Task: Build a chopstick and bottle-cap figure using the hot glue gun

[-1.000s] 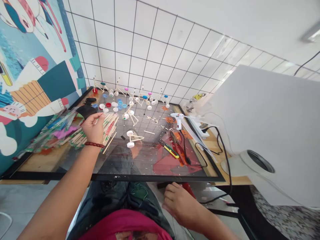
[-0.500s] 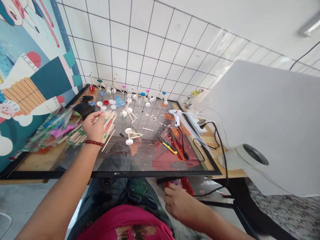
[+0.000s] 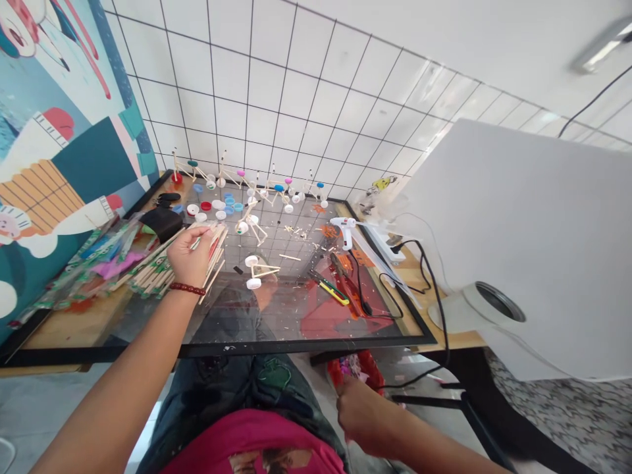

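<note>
My left hand (image 3: pixel 190 255), with a red bead bracelet on its wrist, is over a pile of wooden sticks (image 3: pixel 153 273) at the left of the glass-topped table. Its thumb and fingertips are pinched together, and I cannot see what is between them. Below the table's front edge, my right hand (image 3: pixel 368 415) is curled beside a red basket (image 3: pixel 374 372) with small pink and white items in it. Its fingertips are hidden. A small stick frame (image 3: pixel 265 268) with two white bottle-cap wheels lies mid-table.
Several stick-and-cap models (image 3: pixel 276 187) stand at the back, near loose bottle caps (image 3: pixel 218 205). On the right are a white glue gun (image 3: pixel 345 230), a yellow-green cutter (image 3: pixel 334 291), pliers (image 3: pixel 340 266) and a power strip (image 3: pixel 385 245). A black cable (image 3: pixel 447 309) hangs over the right edge.
My right hand has moved slightly right and down, showing more of the red basket. My left hand stays pinched over the sticks, slightly lower. The view has shifted a little.
</note>
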Action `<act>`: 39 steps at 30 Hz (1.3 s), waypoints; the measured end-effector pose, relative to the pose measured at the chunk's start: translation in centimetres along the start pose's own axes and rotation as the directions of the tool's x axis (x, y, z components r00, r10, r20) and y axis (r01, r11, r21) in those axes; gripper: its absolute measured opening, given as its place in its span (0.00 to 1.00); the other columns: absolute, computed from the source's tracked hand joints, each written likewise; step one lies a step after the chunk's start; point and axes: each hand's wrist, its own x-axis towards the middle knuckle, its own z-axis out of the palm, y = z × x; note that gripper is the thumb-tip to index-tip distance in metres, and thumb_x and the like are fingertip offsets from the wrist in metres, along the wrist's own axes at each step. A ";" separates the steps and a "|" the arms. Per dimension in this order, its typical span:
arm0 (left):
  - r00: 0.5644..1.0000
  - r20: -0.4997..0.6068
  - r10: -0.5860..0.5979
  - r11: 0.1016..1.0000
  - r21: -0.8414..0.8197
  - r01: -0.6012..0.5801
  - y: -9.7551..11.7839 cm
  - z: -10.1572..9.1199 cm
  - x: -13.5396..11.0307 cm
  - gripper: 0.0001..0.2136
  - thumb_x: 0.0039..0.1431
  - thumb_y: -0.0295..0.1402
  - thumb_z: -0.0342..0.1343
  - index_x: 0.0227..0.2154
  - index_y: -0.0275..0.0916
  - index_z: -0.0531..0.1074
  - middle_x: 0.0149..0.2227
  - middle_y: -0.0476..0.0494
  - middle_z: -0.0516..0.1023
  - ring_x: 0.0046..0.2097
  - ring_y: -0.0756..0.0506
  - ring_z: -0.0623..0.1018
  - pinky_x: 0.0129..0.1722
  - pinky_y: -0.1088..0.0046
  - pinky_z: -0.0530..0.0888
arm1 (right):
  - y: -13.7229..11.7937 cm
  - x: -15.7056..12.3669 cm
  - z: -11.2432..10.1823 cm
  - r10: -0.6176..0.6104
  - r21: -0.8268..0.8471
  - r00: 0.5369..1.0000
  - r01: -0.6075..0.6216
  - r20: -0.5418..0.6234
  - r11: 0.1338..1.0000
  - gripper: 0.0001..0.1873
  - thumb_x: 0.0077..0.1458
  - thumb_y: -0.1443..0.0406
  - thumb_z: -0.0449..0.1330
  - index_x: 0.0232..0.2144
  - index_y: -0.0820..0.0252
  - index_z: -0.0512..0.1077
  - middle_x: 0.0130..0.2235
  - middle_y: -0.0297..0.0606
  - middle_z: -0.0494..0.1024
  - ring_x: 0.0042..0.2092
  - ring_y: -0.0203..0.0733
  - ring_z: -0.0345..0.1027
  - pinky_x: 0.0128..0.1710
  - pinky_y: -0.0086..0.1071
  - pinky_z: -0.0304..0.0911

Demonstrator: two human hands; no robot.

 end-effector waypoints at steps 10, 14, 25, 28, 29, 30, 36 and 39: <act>0.939 0.325 -0.109 0.887 0.459 -0.056 2.1 -2.4 1.1 0.12 0.56 0.36 0.60 0.38 0.38 0.84 0.44 0.39 0.88 0.46 0.38 0.85 0.52 0.62 0.79 | -0.6 3.3 -5.8 -0.312 -0.144 0.943 0.327 0.120 0.934 0.13 0.55 0.53 0.74 0.32 0.54 0.80 0.33 0.39 0.84 0.37 0.46 0.79 0.35 0.39 0.57; 0.823 0.543 -0.166 0.765 0.598 -0.240 3.4 -3.0 0.9 0.08 0.52 0.38 0.64 0.28 0.41 0.85 0.36 0.38 0.87 0.44 0.32 0.84 0.48 0.58 0.77 | -0.7 5.4 -8.5 -0.372 -0.177 0.927 0.374 0.046 0.911 0.13 0.69 0.55 0.64 0.38 0.57 0.78 0.38 0.36 0.84 0.40 0.43 0.75 0.39 0.39 0.55; 0.678 0.690 -0.254 0.426 0.709 -0.562 3.9 -3.1 0.4 0.14 0.61 0.36 0.54 0.34 0.41 0.87 0.45 0.33 0.87 0.51 0.29 0.83 0.48 0.55 0.74 | 5.2 13.2 -11.8 -0.135 -0.090 0.875 0.105 -0.465 0.990 0.09 0.71 0.64 0.62 0.39 0.58 0.82 0.36 0.38 0.85 0.39 0.41 0.76 0.41 0.35 0.56; 0.684 0.680 -0.265 0.423 0.719 -0.551 4.0 -3.1 0.5 0.14 0.60 0.35 0.54 0.33 0.41 0.87 0.44 0.32 0.87 0.50 0.29 0.83 0.46 0.56 0.74 | 5.9 15.5 -12.3 -0.037 -0.006 0.856 0.040 -0.515 0.999 0.07 0.69 0.65 0.64 0.39 0.58 0.83 0.36 0.38 0.86 0.39 0.41 0.78 0.41 0.33 0.58; 0.690 0.673 -0.268 0.422 0.725 -0.544 4.0 -3.1 0.5 0.14 0.59 0.35 0.54 0.34 0.41 0.87 0.44 0.32 0.87 0.50 0.28 0.83 0.46 0.56 0.74 | 6.0 16.1 -12.4 -0.012 0.015 0.853 0.024 -0.521 1.000 0.06 0.68 0.65 0.65 0.39 0.57 0.83 0.36 0.38 0.86 0.40 0.41 0.78 0.41 0.33 0.59; 0.698 0.663 -0.269 0.421 0.733 -0.534 4.1 -3.2 0.5 0.14 0.59 0.34 0.54 0.34 0.40 0.87 0.45 0.32 0.87 0.50 0.28 0.83 0.45 0.56 0.74 | 6.0 16.7 -12.4 0.006 0.029 0.850 0.011 -0.527 1.000 0.06 0.68 0.66 0.65 0.39 0.57 0.83 0.36 0.37 0.87 0.40 0.41 0.79 0.41 0.32 0.59; 0.744 0.609 -0.277 0.386 0.779 -0.494 4.2 -3.4 0.6 0.17 0.62 0.34 0.51 0.36 0.38 0.86 0.46 0.29 0.86 0.51 0.26 0.82 0.45 0.52 0.74 | 6.5 18.7 -11.2 0.062 0.034 0.776 -0.052 -0.627 0.998 0.06 0.67 0.66 0.65 0.38 0.55 0.84 0.37 0.37 0.87 0.40 0.41 0.79 0.41 0.33 0.59; 0.754 0.595 -0.276 0.391 0.787 -0.478 4.4 -3.5 0.7 0.17 0.63 0.39 0.52 0.38 0.38 0.86 0.47 0.29 0.85 0.52 0.26 0.81 0.47 0.51 0.74 | 7.5 18.6 -10.3 0.070 0.058 0.696 -0.041 -0.714 0.997 0.07 0.66 0.66 0.65 0.36 0.55 0.84 0.33 0.36 0.86 0.36 0.41 0.79 0.39 0.33 0.61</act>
